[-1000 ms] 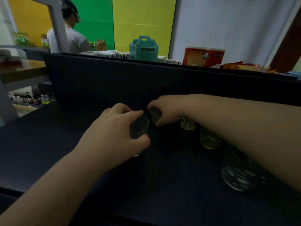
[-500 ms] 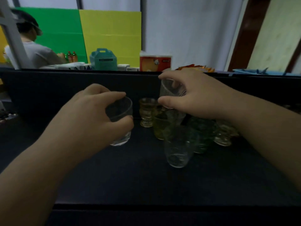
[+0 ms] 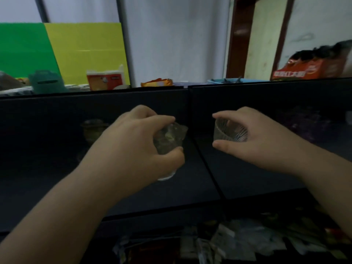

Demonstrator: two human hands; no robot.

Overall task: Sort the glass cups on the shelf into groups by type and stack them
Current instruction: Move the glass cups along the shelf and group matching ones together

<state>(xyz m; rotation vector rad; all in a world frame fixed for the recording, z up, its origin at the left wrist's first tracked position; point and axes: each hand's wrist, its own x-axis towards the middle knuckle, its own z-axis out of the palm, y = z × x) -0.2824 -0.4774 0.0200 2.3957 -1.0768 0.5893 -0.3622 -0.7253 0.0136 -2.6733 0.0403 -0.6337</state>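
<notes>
My left hand (image 3: pixel 139 147) grips a clear smooth glass cup (image 3: pixel 168 141) held above the dark shelf (image 3: pixel 47 180), just left of the seam between two shelf sections. A ribbed clear glass cup (image 3: pixel 229 131) sits in my right hand (image 3: pixel 261 138), pinched between thumb and fingers over the right shelf section. Both cups are lifted off the shelf and apart from each other. A faint footed amber glass (image 3: pixel 93 130) stands at the back left of the shelf, dim and blurred.
A dark back panel (image 3: pixel 266 103) rises behind the shelf. On top of it stand a teal box (image 3: pixel 46 81), an orange-and-white pack (image 3: pixel 104 80), snack wrappers (image 3: pixel 157 82) and a red box (image 3: pixel 308 70). Crumpled plastic and papers (image 3: pixel 238 242) lie below the shelf's front edge.
The view has swung right, so the cluster of glasses is out of sight. My right hand carried its ribbed cup to the right section; my left hand still holds its cup.
</notes>
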